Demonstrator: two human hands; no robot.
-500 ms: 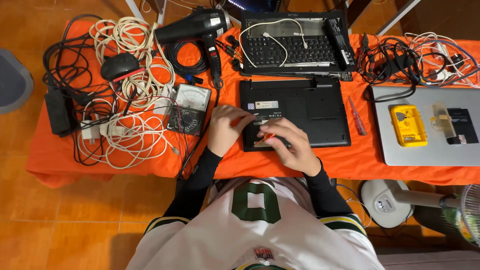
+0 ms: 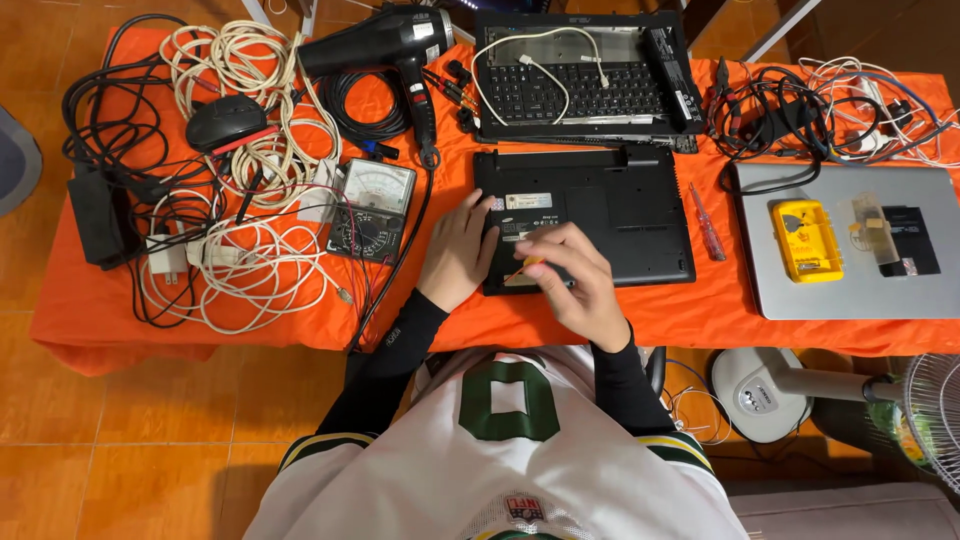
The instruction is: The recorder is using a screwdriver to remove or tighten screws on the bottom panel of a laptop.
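The left hand lies flat, fingers spread, on the laptop (underside up); the right hand pinches a screwdriver.

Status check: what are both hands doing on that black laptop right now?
Left hand flat on upturned black laptop. Right hand holds small orange-tipped tool against it. Red screwdriver alongside.

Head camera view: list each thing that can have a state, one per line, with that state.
Black laptop: shut, underside up, both hands on it.
Left hand: flat on the laptop's left edge.
Right hand: holds a small orange-tipped tool, partly hidden.
Silver laptop: shut, a yellow case on it.
Red screwdriver: lying loose on the cloth.
Multimeter: face up.
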